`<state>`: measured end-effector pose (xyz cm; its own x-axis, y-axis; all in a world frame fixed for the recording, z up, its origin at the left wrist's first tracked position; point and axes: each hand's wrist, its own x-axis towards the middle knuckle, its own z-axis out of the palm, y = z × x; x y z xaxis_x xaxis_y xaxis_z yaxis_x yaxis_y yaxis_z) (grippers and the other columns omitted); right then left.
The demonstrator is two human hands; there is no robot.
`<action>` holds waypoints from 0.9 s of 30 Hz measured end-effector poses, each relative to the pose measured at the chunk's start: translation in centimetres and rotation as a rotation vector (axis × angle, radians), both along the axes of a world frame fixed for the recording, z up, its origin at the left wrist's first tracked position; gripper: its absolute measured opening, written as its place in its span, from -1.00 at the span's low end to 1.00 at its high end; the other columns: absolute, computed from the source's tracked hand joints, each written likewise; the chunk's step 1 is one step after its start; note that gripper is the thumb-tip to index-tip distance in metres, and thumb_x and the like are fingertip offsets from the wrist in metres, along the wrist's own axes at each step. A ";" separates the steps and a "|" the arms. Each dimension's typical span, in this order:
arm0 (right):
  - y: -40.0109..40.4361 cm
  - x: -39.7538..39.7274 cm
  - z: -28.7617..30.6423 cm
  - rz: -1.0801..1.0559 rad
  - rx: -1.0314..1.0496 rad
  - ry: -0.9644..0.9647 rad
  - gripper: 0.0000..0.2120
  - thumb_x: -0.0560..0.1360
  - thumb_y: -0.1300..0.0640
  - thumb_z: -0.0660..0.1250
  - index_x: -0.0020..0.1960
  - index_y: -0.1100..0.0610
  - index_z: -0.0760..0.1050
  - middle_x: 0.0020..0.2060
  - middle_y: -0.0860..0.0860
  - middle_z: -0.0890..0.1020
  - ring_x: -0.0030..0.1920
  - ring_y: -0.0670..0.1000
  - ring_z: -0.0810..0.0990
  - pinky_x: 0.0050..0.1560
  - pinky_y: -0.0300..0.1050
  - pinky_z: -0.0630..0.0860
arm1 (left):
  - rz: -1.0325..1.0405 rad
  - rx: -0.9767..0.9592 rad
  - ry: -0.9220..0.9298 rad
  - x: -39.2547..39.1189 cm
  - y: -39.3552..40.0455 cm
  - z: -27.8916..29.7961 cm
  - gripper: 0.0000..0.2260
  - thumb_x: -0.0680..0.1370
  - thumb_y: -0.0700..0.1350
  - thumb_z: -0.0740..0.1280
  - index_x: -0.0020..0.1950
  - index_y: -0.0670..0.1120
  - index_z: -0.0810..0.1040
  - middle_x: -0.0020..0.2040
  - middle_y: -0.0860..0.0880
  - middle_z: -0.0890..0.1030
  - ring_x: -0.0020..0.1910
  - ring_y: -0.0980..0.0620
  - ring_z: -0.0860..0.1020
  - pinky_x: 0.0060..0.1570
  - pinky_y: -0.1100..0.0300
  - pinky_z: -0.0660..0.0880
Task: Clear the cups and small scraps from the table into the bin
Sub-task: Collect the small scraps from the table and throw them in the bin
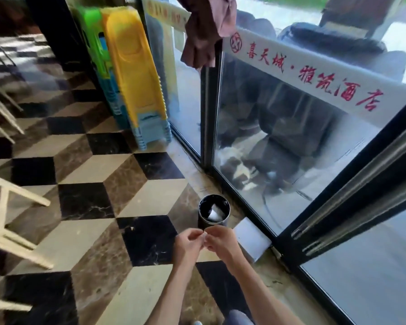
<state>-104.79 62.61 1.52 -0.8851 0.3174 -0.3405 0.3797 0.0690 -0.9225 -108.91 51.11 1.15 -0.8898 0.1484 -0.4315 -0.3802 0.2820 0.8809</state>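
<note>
A small black round bin (203, 222) stands on the patterned floor beside the glass door, with a white cup (215, 214) lying inside it. Just in front of the bin my left hand (188, 246) and my right hand (220, 241) meet, fingertips pinched together. Something small and pale seems to sit between the fingertips, too small to tell what it is. No table is in view.
A white box (252, 242) lies on the floor right of the bin against the door frame. Stacked yellow, green and blue plastic stools (131, 73) lean by the glass. White chair legs (14, 202) stand at the left. Glass doors run along the right.
</note>
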 end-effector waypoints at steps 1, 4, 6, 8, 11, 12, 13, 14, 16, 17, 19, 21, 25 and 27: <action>0.9 -1.1 -0.4 -0.005 0.001 -0.010 -0.69 0.35 0.27 0.31 -0.43 -0.09 0.58 -0.54 -0.13 0.56 -0.49 -0.17 0.48 -0.41 -0.32 0.39 | -0.016 -0.006 0.000 -1.3 0.9 -0.4 -0.87 0.46 -0.23 0.47 -0.21 -0.01 0.68 -0.32 0.08 0.72 -0.28 0.12 0.70 -0.29 0.30 0.61; 3.9 -4.7 -2.4 -0.018 -0.017 -0.045 -0.73 0.36 0.24 0.32 -0.40 -0.08 0.60 -0.53 -0.12 0.58 -0.46 -0.12 0.50 -0.37 -0.22 0.41 | -0.056 -0.020 -0.007 -5.1 3.6 -1.6 -0.93 0.46 -0.20 0.47 -0.18 -0.03 0.70 -0.28 0.10 0.73 -0.28 0.13 0.70 -0.30 0.29 0.62; 6.1 -7.3 -4.1 -0.053 -0.048 -0.082 -0.80 0.36 0.25 0.34 -0.33 -0.01 0.64 -0.50 -0.07 0.62 -0.42 -0.04 0.56 -0.31 -0.12 0.47 | -0.078 -0.026 -0.013 -7.8 5.6 -2.7 -0.92 0.45 -0.18 0.47 -0.20 -0.01 0.71 -0.29 0.04 0.73 -0.26 0.06 0.71 -0.25 0.21 0.64; 8.3 -10.4 -5.9 -0.076 -0.073 -0.101 -0.84 0.35 0.25 0.35 -0.28 0.05 0.67 -0.47 -0.01 0.65 -0.40 0.01 0.59 -0.27 -0.06 0.50 | -0.071 -0.038 -0.019 -10.6 7.6 -3.7 -0.91 0.45 -0.18 0.47 -0.23 -0.01 0.70 -0.30 0.02 0.73 -0.25 0.03 0.71 -0.24 0.17 0.63; 11.0 -15.1 -8.4 -0.035 -0.079 -0.147 -0.81 0.33 0.21 0.33 -0.16 0.09 0.69 -0.43 -0.02 0.68 -0.39 -0.05 0.64 -0.25 -0.07 0.55 | -0.042 -0.102 -0.015 -14.5 10.5 -5.3 -0.91 0.46 -0.20 0.47 -0.22 -0.03 0.69 -0.30 0.01 0.72 -0.22 -0.01 0.70 -0.15 0.05 0.66; 11.7 -16.6 -9.1 -0.022 -0.076 -0.165 -0.77 0.32 0.20 0.31 -0.10 0.13 0.69 -0.41 -0.02 0.69 -0.37 -0.05 0.65 -0.23 -0.05 0.57 | -0.033 -0.120 -0.024 -15.8 11.3 -5.6 -0.91 0.45 -0.21 0.48 -0.22 -0.03 0.69 -0.31 0.01 0.72 -0.23 0.01 0.70 -0.13 0.04 0.66; 12.5 -17.9 -9.6 -0.008 -0.072 -0.183 -0.73 0.32 0.20 0.29 -0.05 0.17 0.67 -0.36 -0.01 0.69 -0.33 -0.03 0.65 -0.19 -0.01 0.59 | -0.027 -0.133 -0.032 -17.0 12.0 -5.8 -0.90 0.45 -0.21 0.48 -0.23 -0.02 0.68 -0.32 0.03 0.71 -0.24 0.05 0.70 -0.12 0.05 0.65; 13.3 -19.3 -10.1 0.011 -0.067 -0.198 -0.73 0.34 0.20 0.29 -0.03 0.18 0.66 -0.32 0.01 0.70 -0.30 -0.01 0.66 -0.13 0.04 0.61 | -0.022 -0.139 -0.041 -18.2 12.8 -6.1 -0.89 0.45 -0.21 0.48 -0.23 -0.01 0.68 -0.34 0.06 0.71 -0.27 0.10 0.69 -0.14 0.09 0.65; 14.7 -21.7 -11.1 0.042 -0.069 -0.226 -0.79 0.36 0.22 0.29 -0.08 0.07 0.64 -0.31 0.02 0.70 -0.28 0.00 0.67 -0.09 0.06 0.62 | -0.015 -0.146 -0.062 -20.5 14.0 -7.1 -0.92 0.44 -0.19 0.50 -0.22 -0.03 0.68 -0.34 0.09 0.71 -0.31 0.17 0.67 -0.19 0.19 0.62; 15.2 -22.8 -11.5 0.052 -0.076 -0.244 -0.80 0.37 0.24 0.29 -0.13 0.02 0.63 -0.33 0.02 0.70 -0.30 -0.02 0.67 -0.10 0.06 0.62 | -0.008 -0.149 -0.073 -21.4 14.5 -7.7 -0.94 0.44 -0.19 0.50 -0.21 -0.05 0.69 -0.34 0.09 0.71 -0.31 0.17 0.67 -0.22 0.23 0.61; 15.9 -24.3 -12.6 0.059 -0.090 -0.289 -0.85 0.35 0.21 0.32 -0.20 0.02 0.62 -0.38 -0.01 0.69 -0.33 -0.05 0.65 -0.14 0.02 0.60 | -0.001 -0.167 -0.102 -23.0 15.2 -9.5 -0.95 0.44 -0.20 0.50 -0.21 -0.07 0.69 -0.33 0.05 0.72 -0.29 0.12 0.68 -0.23 0.25 0.60; 16.5 -25.5 -14.2 0.033 -0.109 -0.325 -0.92 0.32 0.12 0.36 -0.23 0.03 0.63 -0.40 -0.03 0.69 -0.33 -0.07 0.63 -0.19 -0.05 0.56 | -0.017 -0.178 -0.142 -24.7 15.9 -11.8 -0.93 0.45 -0.23 0.49 -0.21 -0.08 0.69 -0.32 0.00 0.72 -0.26 0.07 0.69 -0.15 0.14 0.63; 17.5 -27.9 -19.1 0.006 -0.105 -0.384 -0.94 0.44 0.12 0.39 -0.17 0.00 0.63 -0.28 0.04 0.75 -0.24 -0.01 0.71 -0.13 -0.03 0.63 | -0.056 -0.227 -0.194 -27.3 17.5 -17.6 -0.93 0.46 -0.18 0.48 -0.20 -0.02 0.68 -0.28 0.02 0.72 -0.21 0.08 0.69 -0.10 0.08 0.63; 17.8 -29.3 -22.4 -0.017 -0.099 -0.383 -0.89 0.44 0.11 0.37 -0.11 0.04 0.68 -0.28 0.02 0.74 -0.26 -0.08 0.69 -0.16 -0.08 0.62 | -0.055 -0.239 -0.203 -29.1 17.8 -20.9 -0.93 0.47 -0.14 0.47 -0.19 0.01 0.68 -0.25 0.08 0.72 -0.22 0.15 0.68 -0.14 0.19 0.61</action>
<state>-134.10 80.38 -20.89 -0.6825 0.2804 -0.6749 0.6983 -0.0225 -0.7155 -138.02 68.93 -19.79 -0.7756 0.0671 -0.6276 -0.5193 0.4973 0.6950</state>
